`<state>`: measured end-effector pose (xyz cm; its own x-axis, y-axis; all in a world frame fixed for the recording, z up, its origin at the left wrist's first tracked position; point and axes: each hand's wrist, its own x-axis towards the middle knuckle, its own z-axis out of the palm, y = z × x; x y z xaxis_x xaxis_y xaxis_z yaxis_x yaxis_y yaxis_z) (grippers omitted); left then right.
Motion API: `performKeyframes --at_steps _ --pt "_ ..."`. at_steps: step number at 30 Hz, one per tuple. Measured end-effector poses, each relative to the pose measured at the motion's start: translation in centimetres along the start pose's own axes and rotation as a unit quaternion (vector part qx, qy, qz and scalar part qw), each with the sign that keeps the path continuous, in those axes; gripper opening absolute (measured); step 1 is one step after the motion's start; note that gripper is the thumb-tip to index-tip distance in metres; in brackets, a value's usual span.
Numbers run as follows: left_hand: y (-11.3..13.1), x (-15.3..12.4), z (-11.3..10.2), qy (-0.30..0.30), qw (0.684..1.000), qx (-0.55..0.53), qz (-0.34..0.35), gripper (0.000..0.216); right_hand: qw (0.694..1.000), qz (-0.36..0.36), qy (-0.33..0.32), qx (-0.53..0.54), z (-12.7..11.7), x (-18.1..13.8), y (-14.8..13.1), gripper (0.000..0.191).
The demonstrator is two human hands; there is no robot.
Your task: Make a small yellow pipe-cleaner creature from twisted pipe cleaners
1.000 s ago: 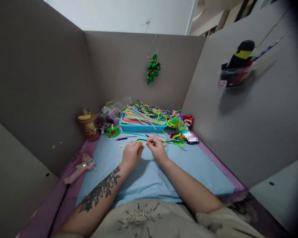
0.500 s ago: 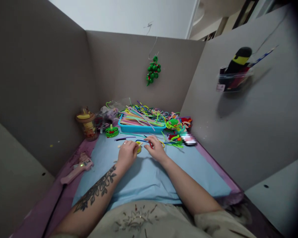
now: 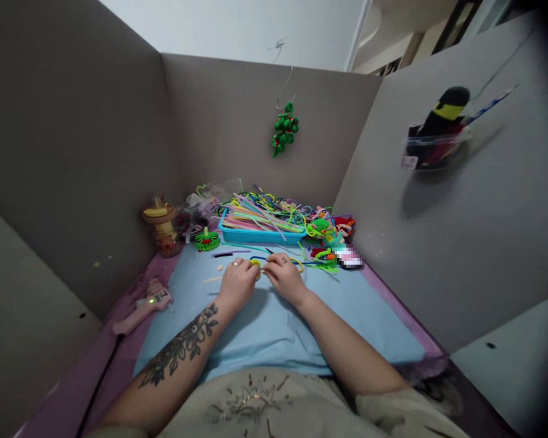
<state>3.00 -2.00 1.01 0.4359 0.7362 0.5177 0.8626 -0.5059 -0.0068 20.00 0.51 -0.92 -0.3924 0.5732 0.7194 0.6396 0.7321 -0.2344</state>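
Note:
My left hand (image 3: 238, 281) is closed, its fingertips pinching a small fuzzy yellow piece (image 3: 256, 262), mostly hidden by the fingers. A thin cream strip (image 3: 212, 279) sticks out to the left from under this hand. My right hand (image 3: 284, 277) meets it from the right, thumb and fingers pinched together at the yellow piece; what they grip is too small to make out. Behind the right hand lie a yellow loop (image 3: 300, 263), a blue pipe cleaner (image 3: 256, 258) and a dark pointed tip (image 3: 268, 250). A small pale bit (image 3: 220, 267) rests left of my hands.
A blue tray (image 3: 265, 238) full of pipe cleaners stands at the back. Around it are a green frog-like piece (image 3: 207, 240), a lidded cup (image 3: 161, 228), a pink glue gun (image 3: 144, 311), colourful fuzzy pieces (image 3: 322, 229) and a blurred-out phone-like object (image 3: 348, 257). Grey panels enclose the table.
My right hand has moved left and its fingers have closed in beside the left hand's. The cream strip now shows left of my left hand. The view has shifted slightly.

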Motion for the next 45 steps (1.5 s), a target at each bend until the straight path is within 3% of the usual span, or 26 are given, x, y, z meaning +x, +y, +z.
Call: performKeyframes --at_steps 11,15,18,20,22,27,29,30,32,36,39,42,45 --pt "-0.2 0.1 -0.2 0.019 0.997 -0.071 -0.039 0.018 0.998 0.036 -0.044 0.01 -0.2 0.3 -0.1 0.011" --pt "-0.2 0.3 0.4 0.025 0.984 -0.168 -0.062 0.014 0.991 0.094 -0.012 0.1 -0.2 0.7 0.3 0.01" --pt "-0.3 0.6 0.9 0.037 0.962 -0.259 -0.084 0.011 0.964 0.157 0.021 0.212 0.0 1.0 0.4 0.01" --pt "-0.2 0.7 1.0 0.049 0.947 -0.301 -0.101 0.01 0.932 0.203 0.043 0.297 0.4 1.1 0.3 0.009" --pt "0.1 0.7 1.1 0.064 0.936 -0.327 -0.112 0.01 0.875 0.254 0.062 0.407 1.2 1.1 0.0 0.009" --pt "1.0 0.5 0.8 0.096 0.916 -0.37 -0.122 0.009 0.661 0.339 0.057 0.668 2.9 1.1 -1.3 0.02" --pt "1.0 0.4 0.9 0.103 0.913 -0.375 -0.122 0.009 0.622 0.343 0.046 0.702 3.1 1.1 -1.6 0.026" --pt "0.9 0.3 0.9 0.105 0.915 -0.369 -0.121 0.01 0.621 0.344 0.037 0.703 3.1 1.1 -1.5 0.026" --pt "0.5 0.2 1.1 0.103 0.926 -0.342 -0.123 0.011 0.662 0.339 0.016 0.668 2.9 1.0 -1.2 0.025" --pt "-0.7 0.2 1.3 0.08 0.951 -0.265 -0.139 0.015 0.846 0.277 0.005 0.456 2.2 0.8 -0.1 0.018" --pt "-1.0 0.2 1.1 0.067 0.972 -0.187 -0.126 0.017 0.942 0.187 0.018 0.278 1.7 0.5 0.2 0.024" --pt "-0.8 0.1 0.6 0.048 0.988 -0.108 -0.096 0.019 0.983 0.094 0.03 0.153 1.5 0.3 0.1 0.024" --pt "-0.3 0.0 0.1 0.032 0.995 -0.064 -0.071 0.019 0.994 0.058 0.025 0.092 1.5 0.3 0.0 0.019"
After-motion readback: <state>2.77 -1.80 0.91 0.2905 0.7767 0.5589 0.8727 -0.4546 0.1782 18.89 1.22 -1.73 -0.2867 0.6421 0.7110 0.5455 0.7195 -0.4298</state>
